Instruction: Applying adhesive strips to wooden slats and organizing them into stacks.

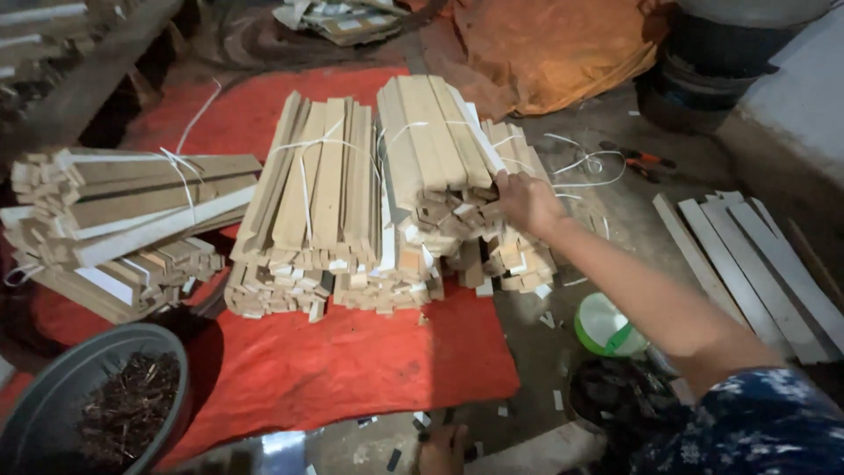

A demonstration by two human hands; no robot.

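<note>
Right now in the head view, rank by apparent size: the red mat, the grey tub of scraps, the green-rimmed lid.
1. Red floor mat, largest.
2. Round grey tub of dark scraps; cut off by the frame and nearer the camera.
3. Round green-rimmed white lid, smallest.

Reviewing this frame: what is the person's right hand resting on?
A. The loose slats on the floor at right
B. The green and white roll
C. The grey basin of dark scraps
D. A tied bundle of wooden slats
D: the right hand lies on the end of a tied bundle of wooden slats stacked on the red mat, well away from the basin, the roll and the loose slats.
</note>
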